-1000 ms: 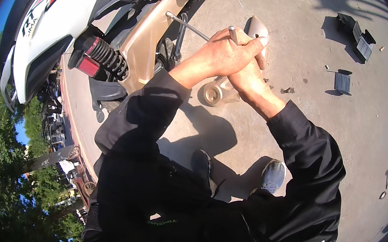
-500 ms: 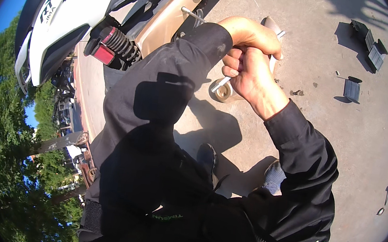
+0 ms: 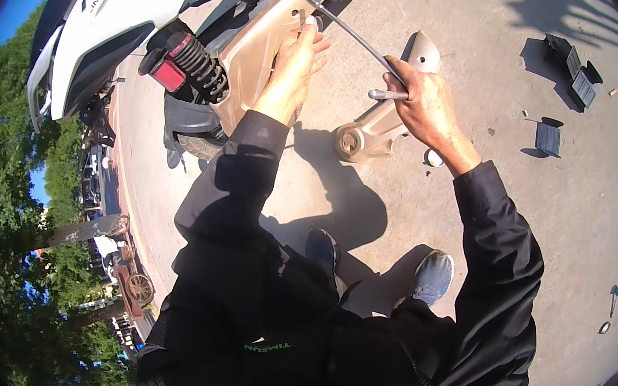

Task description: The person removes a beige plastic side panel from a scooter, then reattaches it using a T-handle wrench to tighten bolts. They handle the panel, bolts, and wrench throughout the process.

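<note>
My right hand is closed around the handle of a grey T-handle wrench, one end of its crossbar sticking out beside my fingers. The long shaft slants up and left, its tip over the upper end of a tan cover on a white scooter. A dark hole shows in the cover just below that tip. My left hand lies along the cover's right edge, fingers apart and holding nothing. Whether it touches the cover, I cannot tell. Beneath my right hand, a loose tan arm-shaped part rests on the ground.
A black-and-red shock absorber stands beside the cover. Dark panel-like objects and a smaller one lie on the right. A white round item sits near the loose part. My shoes stand below it.
My left hand has left the wrench and moved left to the cover, opening. My right hand has risen slightly, still gripping the wrench. The wrench tip has shifted up and right from the cover's hole.
</note>
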`<act>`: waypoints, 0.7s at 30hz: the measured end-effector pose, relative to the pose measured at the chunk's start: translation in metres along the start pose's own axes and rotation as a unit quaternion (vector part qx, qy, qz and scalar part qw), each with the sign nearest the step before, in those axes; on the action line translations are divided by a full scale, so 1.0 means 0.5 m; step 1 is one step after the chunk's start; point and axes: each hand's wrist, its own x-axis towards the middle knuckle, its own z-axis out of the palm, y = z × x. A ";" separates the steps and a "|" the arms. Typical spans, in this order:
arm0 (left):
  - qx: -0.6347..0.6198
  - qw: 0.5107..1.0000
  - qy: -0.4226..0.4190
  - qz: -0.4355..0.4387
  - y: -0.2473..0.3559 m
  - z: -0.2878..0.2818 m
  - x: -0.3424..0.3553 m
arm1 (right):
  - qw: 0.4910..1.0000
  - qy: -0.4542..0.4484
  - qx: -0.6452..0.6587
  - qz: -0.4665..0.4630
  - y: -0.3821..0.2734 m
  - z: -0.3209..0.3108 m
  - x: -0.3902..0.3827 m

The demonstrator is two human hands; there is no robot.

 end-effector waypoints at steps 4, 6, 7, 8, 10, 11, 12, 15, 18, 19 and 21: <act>-0.166 0.980 -0.063 -0.085 -0.041 -0.029 0.069 | 0.997 -0.065 -0.037 -0.034 -0.016 -0.002 0.019; -0.190 0.977 -0.053 -0.084 -0.052 -0.020 0.089 | 0.993 -0.094 -0.052 -0.043 -0.018 -0.006 0.027; -0.199 0.975 -0.047 -0.084 -0.058 -0.022 0.097 | 0.993 -0.092 -0.066 -0.042 -0.016 -0.002 0.028; -0.208 0.973 -0.054 -0.083 -0.064 -0.027 0.108 | 0.992 -0.090 -0.080 -0.041 -0.012 0.004 0.029; -0.227 0.968 -0.070 -0.082 -0.073 -0.029 0.123 | 0.990 -0.085 -0.100 -0.051 -0.010 0.011 0.035; -0.234 0.967 -0.064 -0.082 -0.076 -0.029 0.126 | 0.989 -0.082 -0.106 -0.062 -0.010 0.013 0.039; -0.241 0.965 -0.058 -0.082 -0.079 -0.031 0.128 | 0.988 -0.080 -0.112 -0.073 -0.012 0.014 0.043; -0.257 0.962 -0.058 -0.073 -0.085 -0.036 0.130 | 0.940 -0.101 -0.296 -0.134 -0.026 -0.008 0.064; -0.150 0.989 -0.014 -0.007 -0.080 -0.005 0.101 | 0.857 -0.040 -0.455 -0.239 -0.047 -0.029 0.085; -0.091 0.995 0.014 0.025 -0.081 0.005 0.072 | 0.845 -0.014 -0.462 -0.270 -0.054 -0.029 0.091; 0.097 0.959 0.044 0.263 -0.146 0.021 -0.002 | 0.868 -0.027 -0.438 -0.233 -0.065 -0.029 0.092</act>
